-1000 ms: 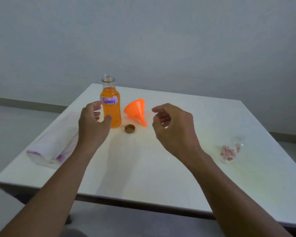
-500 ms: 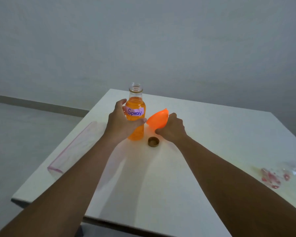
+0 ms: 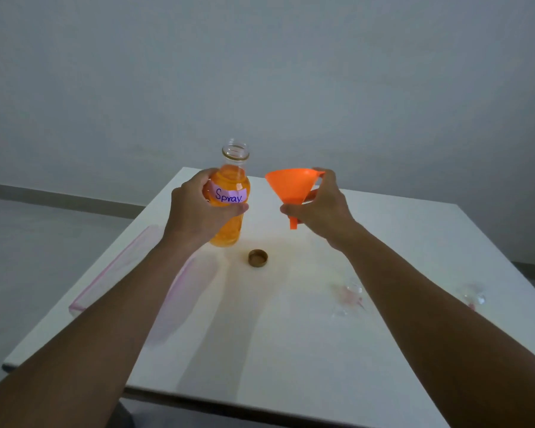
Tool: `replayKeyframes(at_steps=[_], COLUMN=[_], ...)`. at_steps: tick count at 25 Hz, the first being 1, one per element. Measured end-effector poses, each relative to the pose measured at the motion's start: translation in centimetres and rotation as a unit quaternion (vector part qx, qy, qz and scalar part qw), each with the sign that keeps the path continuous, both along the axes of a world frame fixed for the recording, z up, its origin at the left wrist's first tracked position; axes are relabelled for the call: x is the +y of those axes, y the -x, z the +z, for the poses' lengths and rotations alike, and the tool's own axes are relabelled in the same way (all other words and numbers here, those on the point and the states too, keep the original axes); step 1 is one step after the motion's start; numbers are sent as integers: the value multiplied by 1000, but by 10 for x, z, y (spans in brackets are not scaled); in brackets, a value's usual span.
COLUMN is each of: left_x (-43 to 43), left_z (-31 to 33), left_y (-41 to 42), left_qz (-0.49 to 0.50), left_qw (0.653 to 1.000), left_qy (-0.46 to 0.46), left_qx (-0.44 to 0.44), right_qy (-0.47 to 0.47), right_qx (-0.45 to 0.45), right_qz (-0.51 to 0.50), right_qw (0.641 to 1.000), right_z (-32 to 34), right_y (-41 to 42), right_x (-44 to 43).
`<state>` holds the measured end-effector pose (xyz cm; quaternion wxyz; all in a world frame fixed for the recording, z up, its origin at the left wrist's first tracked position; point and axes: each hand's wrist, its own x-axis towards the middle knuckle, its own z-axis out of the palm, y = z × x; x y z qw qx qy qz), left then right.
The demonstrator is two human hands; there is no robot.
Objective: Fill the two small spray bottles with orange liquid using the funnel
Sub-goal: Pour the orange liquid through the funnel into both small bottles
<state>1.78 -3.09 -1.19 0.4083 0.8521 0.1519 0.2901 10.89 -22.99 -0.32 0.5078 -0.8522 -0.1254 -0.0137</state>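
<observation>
Orange plastic funnel [image 3: 294,187] pinched upright above white table [image 3: 290,335] by right hand [image 3: 321,208] | left hand [image 3: 198,211] wrapped round open glass bottle of orange liquid [image 3: 230,196], labelled "Spray" | gold cap [image 3: 257,258] below | two small clear spray bottles [image 3: 348,296] [image 3: 474,296] lying blurred at right

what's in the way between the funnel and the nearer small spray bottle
Nothing visible. The right hand holds the funnel in the air, and only bare table lies between it and the nearer small spray bottle, which is blurred. The bottle cap sits off to the left of that line.
</observation>
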Motion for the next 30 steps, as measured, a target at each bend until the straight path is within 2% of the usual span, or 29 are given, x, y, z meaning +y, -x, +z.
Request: replayKeyframes(at_steps=[3, 11, 21, 30], left_x=[-14, -68, -97, -94], left_z=[16, -4, -12, -21], left_y=[17, 50, 45, 36], left_qz=[-18, -60, -84, -83], left_qw=[999, 998, 996, 996], left_qy=[3, 16, 1, -10], left_qx=[-33, 4, 10, 0], right_qy=[-48, -107, -175, -192], right_qx=[-36, -32, -42, -53], right_qz=[9, -14, -14, 19], right_qw=[998, 994, 984, 980], right_z=[23, 4, -30, -39], right_y=[26, 76, 73, 74], right_x=[-43, -124, -137, -136])
